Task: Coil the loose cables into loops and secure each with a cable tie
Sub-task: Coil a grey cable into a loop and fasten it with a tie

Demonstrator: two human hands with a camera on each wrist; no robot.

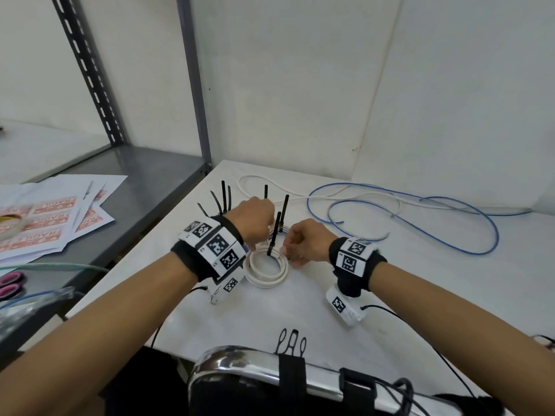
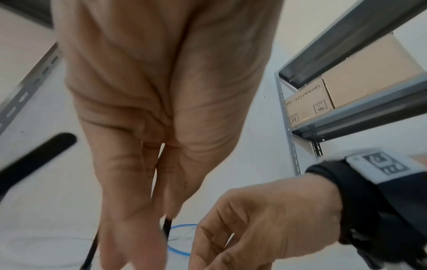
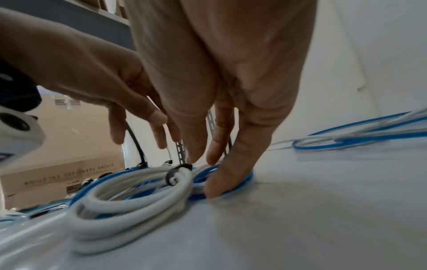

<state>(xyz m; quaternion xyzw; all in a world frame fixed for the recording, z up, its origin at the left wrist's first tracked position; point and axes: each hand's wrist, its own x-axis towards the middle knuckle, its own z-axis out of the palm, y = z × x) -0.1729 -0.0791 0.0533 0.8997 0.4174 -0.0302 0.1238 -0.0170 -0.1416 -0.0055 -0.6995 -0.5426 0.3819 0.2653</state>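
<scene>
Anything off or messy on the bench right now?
Mostly untrimmed tie tails: black cable ties stand straight up from the white coil and the bundles behind the left hand. Blue cable and white cable still sprawl uncoiled. No damage visible.

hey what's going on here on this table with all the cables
A person is bundling cables. Both hands work at a white coiled cable on the white table; a black cable tie is already looped round it, its tail sticking up. The left hand pinches a tie tail; the right hand steadies the coil. Loose blue and white cables still lie uncoiled behind.
</scene>
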